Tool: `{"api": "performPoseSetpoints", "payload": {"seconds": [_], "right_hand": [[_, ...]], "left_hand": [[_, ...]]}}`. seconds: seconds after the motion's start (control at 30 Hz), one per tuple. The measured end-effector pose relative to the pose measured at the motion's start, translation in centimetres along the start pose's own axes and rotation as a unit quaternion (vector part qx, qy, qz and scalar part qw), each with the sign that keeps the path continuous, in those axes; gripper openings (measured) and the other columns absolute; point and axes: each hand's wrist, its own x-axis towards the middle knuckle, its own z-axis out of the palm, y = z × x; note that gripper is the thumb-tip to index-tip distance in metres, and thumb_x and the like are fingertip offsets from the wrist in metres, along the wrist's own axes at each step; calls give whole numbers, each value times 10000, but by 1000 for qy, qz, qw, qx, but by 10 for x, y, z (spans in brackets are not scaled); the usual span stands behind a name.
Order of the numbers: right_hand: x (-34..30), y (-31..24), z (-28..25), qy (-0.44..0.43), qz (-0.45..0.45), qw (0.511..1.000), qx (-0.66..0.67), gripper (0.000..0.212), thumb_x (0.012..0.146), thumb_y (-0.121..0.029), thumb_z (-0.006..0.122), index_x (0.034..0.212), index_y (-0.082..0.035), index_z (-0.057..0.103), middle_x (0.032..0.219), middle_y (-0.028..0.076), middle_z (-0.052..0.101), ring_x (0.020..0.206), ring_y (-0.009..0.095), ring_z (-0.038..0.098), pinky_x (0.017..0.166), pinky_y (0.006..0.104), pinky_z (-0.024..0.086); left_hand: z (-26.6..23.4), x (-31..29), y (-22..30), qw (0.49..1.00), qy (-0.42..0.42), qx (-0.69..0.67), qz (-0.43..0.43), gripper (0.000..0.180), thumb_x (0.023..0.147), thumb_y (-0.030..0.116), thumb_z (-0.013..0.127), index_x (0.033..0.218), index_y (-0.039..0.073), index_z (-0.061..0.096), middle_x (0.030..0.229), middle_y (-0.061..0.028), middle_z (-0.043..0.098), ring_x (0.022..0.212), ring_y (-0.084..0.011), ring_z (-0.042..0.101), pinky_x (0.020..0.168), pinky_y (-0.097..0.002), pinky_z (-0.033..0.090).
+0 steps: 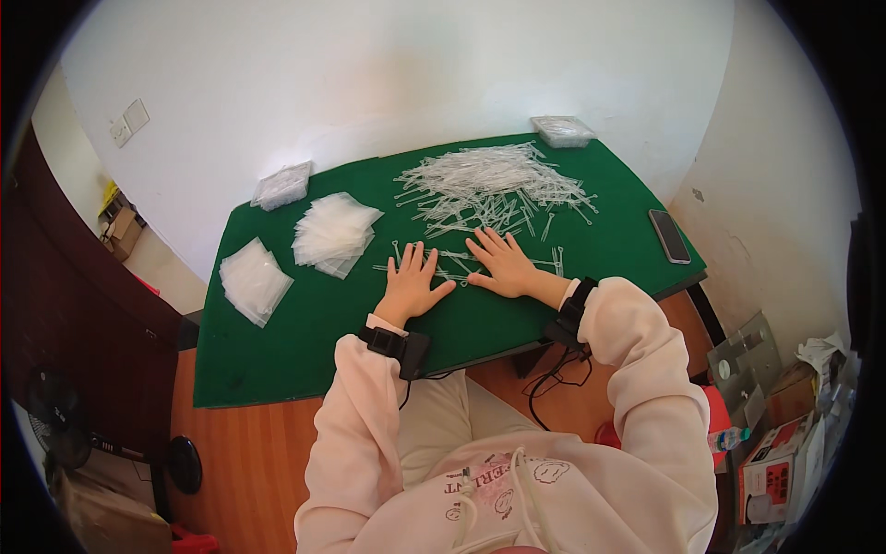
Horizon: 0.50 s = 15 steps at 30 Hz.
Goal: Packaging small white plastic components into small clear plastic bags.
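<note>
My left hand (413,286) lies palm down on the green table cover with its fingers spread. Beside it my right hand (506,266) rests flat too, fingers stretched out. Under and around both hands are several thin clear plastic sticks (451,274) with small looped ends, partly hidden by the fingers. Just beyond the hands spreads a large loose heap of the same clear sticks (494,180). Neither hand grips anything.
Two piles of clear plastic bags, a fanned pile (335,231) and a nearer pile (256,282), lie left. Filled clear packs stand at the back left (282,186) and back right (563,131). A phone (669,236) lies near the green table's (268,365) right edge.
</note>
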Motion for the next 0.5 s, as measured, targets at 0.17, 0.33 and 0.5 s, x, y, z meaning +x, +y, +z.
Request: {"api": "performPoseSetpoints", "payload": {"seconds": [0.17,0.33,0.5], "right_hand": [[-13,-5,-3,6,-107,994,-10,687,851,-575,380,1378,-142,295,1439,176,192,1338,351,142,1062,520,110],[-22,-12,-8,22,-144,989,-2,652,848,-557,399,1361,-160,335,1434,171,209,1337,354,146,1060,525,111],[-23,-13,-16,1,-164,986,21,621,850,-537,412,1348,-170,363,1432,165,219,1335,355,149,1060,526,114]], "left_hand": [[-5,-6,3,996,13,-61,57,673,815,575,447,1287,95,439,1369,-189,337,1299,-332,264,1013,-556,204],[-17,0,-7,986,30,-141,85,536,788,456,567,1162,72,556,1274,-182,454,1214,-337,392,983,-484,311],[-19,-1,-19,982,71,-172,-32,435,720,291,674,1092,77,601,1172,-176,529,1099,-335,485,926,-377,392]]}}
